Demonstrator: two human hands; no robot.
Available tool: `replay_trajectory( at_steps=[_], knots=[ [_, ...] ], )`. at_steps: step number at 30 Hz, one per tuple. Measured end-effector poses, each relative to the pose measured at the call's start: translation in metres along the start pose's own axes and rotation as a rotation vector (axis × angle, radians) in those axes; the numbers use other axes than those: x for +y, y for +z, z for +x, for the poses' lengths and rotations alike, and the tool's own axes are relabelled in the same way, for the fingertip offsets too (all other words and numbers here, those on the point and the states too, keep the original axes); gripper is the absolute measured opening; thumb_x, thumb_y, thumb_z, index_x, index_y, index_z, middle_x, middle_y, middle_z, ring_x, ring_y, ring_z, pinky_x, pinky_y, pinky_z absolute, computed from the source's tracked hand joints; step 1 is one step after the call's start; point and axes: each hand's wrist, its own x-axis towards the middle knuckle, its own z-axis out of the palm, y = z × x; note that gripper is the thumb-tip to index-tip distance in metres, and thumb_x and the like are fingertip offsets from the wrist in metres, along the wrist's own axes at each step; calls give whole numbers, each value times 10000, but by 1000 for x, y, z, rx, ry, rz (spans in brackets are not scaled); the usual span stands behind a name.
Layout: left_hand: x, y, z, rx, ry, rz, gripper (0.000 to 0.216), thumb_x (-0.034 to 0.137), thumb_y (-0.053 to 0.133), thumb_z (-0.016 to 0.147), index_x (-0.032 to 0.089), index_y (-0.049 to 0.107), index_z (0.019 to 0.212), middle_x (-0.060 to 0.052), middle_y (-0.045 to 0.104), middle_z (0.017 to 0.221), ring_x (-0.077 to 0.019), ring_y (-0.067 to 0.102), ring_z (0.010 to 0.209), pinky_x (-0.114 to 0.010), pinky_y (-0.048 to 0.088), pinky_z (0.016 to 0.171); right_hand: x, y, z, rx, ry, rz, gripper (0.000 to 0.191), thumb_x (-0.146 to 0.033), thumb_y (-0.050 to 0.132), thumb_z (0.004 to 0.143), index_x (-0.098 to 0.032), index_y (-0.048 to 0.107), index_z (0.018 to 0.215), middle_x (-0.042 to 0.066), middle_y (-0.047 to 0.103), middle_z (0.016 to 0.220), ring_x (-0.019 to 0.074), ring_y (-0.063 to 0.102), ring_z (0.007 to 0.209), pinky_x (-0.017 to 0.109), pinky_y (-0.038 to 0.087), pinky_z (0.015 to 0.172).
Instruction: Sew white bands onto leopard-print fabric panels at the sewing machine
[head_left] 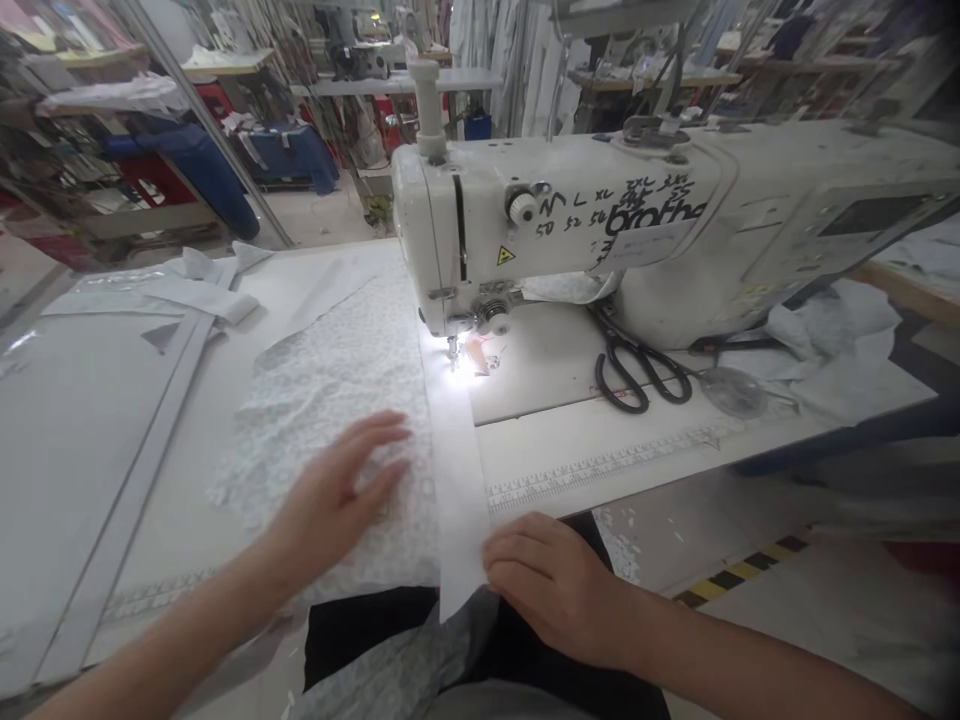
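A pale, small-patterned piece of fabric (300,410) lies on the table to the left of the lit needle area. Along its right edge runs a plain white strip (456,490), from under the presser foot (453,350) of the sewing machine (517,225) down to the table's front edge. My left hand (337,495) is over the patterned fabric, thumb and fingers apart, holding nothing. With fingers closed, my right hand (559,590) grips the strip's right edge near its lower end; the fingertips are partly hidden.
Black-handled scissors (645,370) rest beside the machine's base. A printed ruler scale (600,468) runs along the table front. Crumpled white cloth (832,345) lies at the right, and white strips (202,300) lie at the back left. Other sewing tables stand behind.
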Motion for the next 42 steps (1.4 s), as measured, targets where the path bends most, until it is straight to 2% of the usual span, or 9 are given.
replay_trajectory(
  at_steps=[3,6,11,16,21,26,29,36,42],
  knots=[
    [27,23,-5,-71,155,-100,300,327,441,890,233,507,1168,-38,488,1311,-203,397,1258,-405,399,1024,-1,-4,1,-51,14,6,147,-29,462,843,-132,564,816,64,647,834,163,560,803,296,486,725],
    [32,34,-7,-174,240,30,398,340,471,877,217,447,1255,-60,450,1351,-242,328,1301,-472,352,1041,0,-6,3,-71,24,11,157,-2,462,822,-125,559,810,65,637,840,161,545,799,292,477,729],
    [25,30,1,-229,255,169,435,385,417,899,222,395,1302,-60,376,1408,-257,282,1324,-504,323,1034,10,-4,13,-60,34,-26,172,-19,445,845,-134,562,792,52,631,805,152,531,765,281,468,702],
    [17,24,23,-258,247,197,451,417,383,908,241,370,1323,-48,342,1428,-261,262,1332,-519,294,1043,28,-5,29,-52,42,-57,186,-31,430,853,-133,578,805,56,630,797,161,525,763,288,467,705],
    [7,23,43,-234,299,225,468,439,415,890,205,398,1295,-62,358,1416,-269,262,1327,-502,289,1058,44,-9,45,-68,43,-77,186,-54,426,866,-125,588,808,72,632,773,174,543,743,304,470,689],
    [18,31,32,-169,239,95,341,256,343,927,196,399,1258,-69,419,1359,-218,291,1313,-461,327,1056,62,-10,59,-85,59,-76,188,-119,423,890,-128,584,792,78,629,764,185,549,725,313,466,659],
    [19,33,31,-132,232,9,316,233,351,923,187,397,1232,-78,458,1313,-197,312,1296,-432,329,1062,72,-11,68,-103,78,-89,204,-140,408,898,-133,582,790,77,625,757,183,543,707,312,457,642],
    [-4,21,60,-163,256,97,263,263,349,920,212,449,1158,-65,448,1327,-235,328,1284,-487,332,1026,92,-11,86,-56,91,-99,203,-138,415,886,-140,583,771,59,621,736,171,543,699,291,437,637],
    [-14,14,84,-167,303,142,284,287,348,921,199,459,1167,-81,423,1348,-237,337,1276,-476,347,1011,112,-10,101,-21,103,-116,170,-142,463,860,-156,590,749,34,623,731,162,541,693,274,424,628]
  ],
)
